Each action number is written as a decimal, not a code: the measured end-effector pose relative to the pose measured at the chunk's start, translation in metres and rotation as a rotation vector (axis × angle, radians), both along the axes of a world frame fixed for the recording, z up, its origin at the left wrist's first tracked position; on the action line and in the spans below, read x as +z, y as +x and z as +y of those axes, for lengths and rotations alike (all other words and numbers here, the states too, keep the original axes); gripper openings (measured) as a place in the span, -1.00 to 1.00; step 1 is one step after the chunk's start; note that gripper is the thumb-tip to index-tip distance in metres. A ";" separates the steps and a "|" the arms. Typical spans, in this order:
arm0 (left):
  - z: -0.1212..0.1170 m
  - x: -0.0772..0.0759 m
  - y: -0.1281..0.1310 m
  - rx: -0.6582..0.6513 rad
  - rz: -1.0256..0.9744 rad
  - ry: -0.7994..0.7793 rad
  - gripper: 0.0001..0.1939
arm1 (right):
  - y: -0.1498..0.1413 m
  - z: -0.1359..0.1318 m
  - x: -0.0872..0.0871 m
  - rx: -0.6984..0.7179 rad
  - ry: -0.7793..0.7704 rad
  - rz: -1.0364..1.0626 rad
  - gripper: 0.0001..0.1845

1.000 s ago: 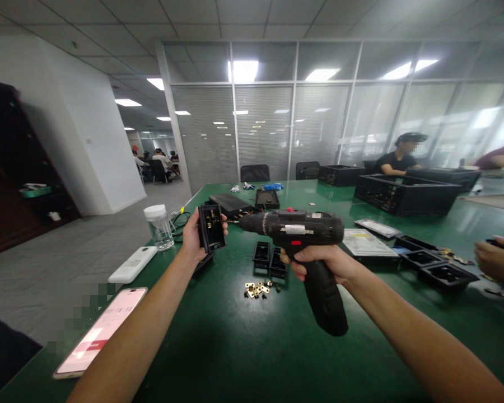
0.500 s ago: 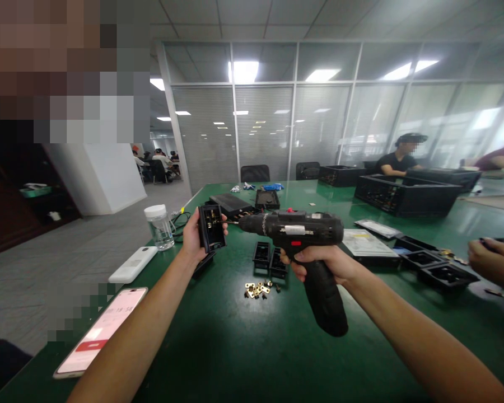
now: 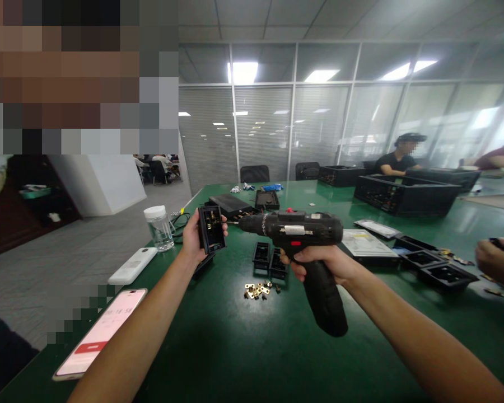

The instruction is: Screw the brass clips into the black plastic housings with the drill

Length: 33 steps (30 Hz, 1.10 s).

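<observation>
My left hand (image 3: 193, 238) is closed around a small black plastic housing (image 3: 213, 230), held upright with its hollow side turned to me; brass-coloured pieces show inside. In my right hand (image 3: 319, 262) is a black cordless drill (image 3: 304, 229), gripped by its handle and pointing left. Its bit reaches the right edge of the housing, by my left fingertips; whether it touches a screw is hidden. Below the drill's chuck stand two more black housings (image 3: 261, 256). In front of them lies a loose pile of brass plates and dark screws (image 3: 257, 291).
A phone (image 3: 103, 336), a white device (image 3: 133, 266) and a lidded clear jar (image 3: 159, 228) line the left edge of the green table (image 3: 235, 352). To the right are a labelled box (image 3: 369, 244), black housings (image 3: 447, 275) and a co-worker's hand (image 3: 498, 257). Large black cases (image 3: 405, 194) stand behind.
My hands, the drill and the housing stay almost still. A person has come into view at the left. The co-worker's hand at the right shifted left, then back.
</observation>
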State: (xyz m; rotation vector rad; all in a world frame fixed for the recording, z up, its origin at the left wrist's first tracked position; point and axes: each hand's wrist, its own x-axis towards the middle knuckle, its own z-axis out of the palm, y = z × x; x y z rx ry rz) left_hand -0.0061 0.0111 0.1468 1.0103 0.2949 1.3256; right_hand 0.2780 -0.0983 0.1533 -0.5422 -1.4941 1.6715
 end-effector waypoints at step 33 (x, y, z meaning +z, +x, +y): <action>-0.002 0.001 0.000 0.006 0.010 -0.021 -0.46 | 0.001 0.000 0.000 0.015 0.018 -0.013 -0.74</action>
